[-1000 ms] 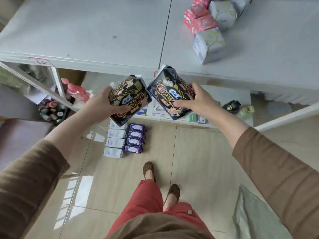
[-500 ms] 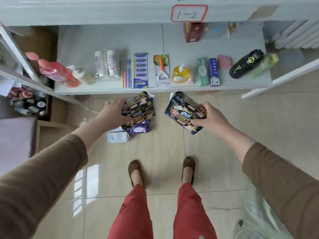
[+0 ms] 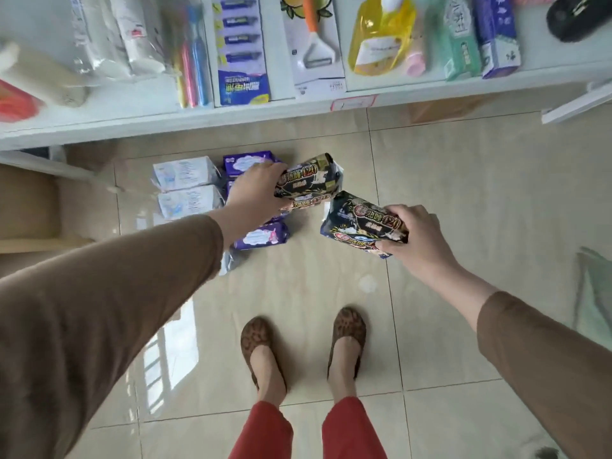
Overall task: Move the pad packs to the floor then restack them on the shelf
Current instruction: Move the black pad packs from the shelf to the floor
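My left hand (image 3: pixel 255 192) grips a black pad pack (image 3: pixel 309 178) low over the floor, right beside the packs lying there. My right hand (image 3: pixel 419 236) grips a second black pad pack (image 3: pixel 359 223) a little to the right and nearer to me. On the floor tiles lie white pad packs (image 3: pixel 185 187) in a column and purple pad packs (image 3: pixel 261 235) next to them, partly hidden by my left hand and forearm.
A low white shelf (image 3: pixel 198 119) runs across the top with toothbrushes, a blue card pack (image 3: pixel 243 48), a peeler, a yellow pouch (image 3: pixel 381 34) and boxes. My two feet (image 3: pixel 304 352) stand on beige floor tiles. A green cloth (image 3: pixel 592 293) lies at right.
Both hands have come down from the upper shelf level toward the floor with the black packs. The view has tilted down and closer to the low shelf and floor packs.
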Motion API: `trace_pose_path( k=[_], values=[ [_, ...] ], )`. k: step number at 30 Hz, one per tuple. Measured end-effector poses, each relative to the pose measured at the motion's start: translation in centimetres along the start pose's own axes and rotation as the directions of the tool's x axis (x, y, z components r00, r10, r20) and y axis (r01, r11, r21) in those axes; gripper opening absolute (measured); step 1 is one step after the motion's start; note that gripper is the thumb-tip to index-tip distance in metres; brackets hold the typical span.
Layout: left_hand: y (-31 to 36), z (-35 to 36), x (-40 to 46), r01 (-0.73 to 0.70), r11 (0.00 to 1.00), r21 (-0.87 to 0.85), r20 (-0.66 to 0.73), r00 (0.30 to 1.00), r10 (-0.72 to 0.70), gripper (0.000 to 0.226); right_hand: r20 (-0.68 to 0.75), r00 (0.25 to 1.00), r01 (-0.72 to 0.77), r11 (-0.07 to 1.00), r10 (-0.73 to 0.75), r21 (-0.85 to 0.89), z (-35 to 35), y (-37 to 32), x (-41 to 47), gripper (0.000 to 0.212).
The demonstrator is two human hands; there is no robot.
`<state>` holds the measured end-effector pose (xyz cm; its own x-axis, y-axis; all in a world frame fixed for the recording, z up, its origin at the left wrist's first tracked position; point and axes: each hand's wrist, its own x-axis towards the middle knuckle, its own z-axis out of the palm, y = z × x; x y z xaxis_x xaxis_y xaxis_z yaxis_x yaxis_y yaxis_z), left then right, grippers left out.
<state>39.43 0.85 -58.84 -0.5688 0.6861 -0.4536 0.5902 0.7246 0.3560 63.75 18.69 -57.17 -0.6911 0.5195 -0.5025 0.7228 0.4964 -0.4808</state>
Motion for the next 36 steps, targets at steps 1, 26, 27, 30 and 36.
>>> trace_pose_path(
  k=[1,26,27,30,36],
  values=[
    [-0.1,1.4,1.9,-0.013,1.0,0.003,-0.022,1.0,0.013,0.057,-0.005,1.0,0.015,1.0,-0.015,0.002,1.4,1.1,1.2,0.057],
    [-9.8,14.2,22.3,-0.142,0.978,0.15,-0.112,0.981,0.159,0.074,-0.065,0.949,0.296,0.941,-0.31,-0.164,17.4,4.5,24.4,0.06],
    [-10.2,14.0,22.2,-0.152,0.979,0.133,-0.108,0.98,0.167,0.071,-0.072,0.947,0.297,0.941,-0.312,-0.165,17.4,4.3,24.6,0.06],
    [-10.9,13.6,22.1,-0.176,0.973,0.148,-0.069,0.98,0.187,0.059,-0.099,0.947,0.287,0.942,-0.306,-0.171,17.8,3.7,25.2,0.06],
    [-11.3,13.5,22.0,-0.209,0.966,0.154,-0.005,0.977,0.212,0.059,-0.105,0.932,0.324,0.929,-0.345,-0.18,19.0,3.6,25.1,0.062]
  ],
)
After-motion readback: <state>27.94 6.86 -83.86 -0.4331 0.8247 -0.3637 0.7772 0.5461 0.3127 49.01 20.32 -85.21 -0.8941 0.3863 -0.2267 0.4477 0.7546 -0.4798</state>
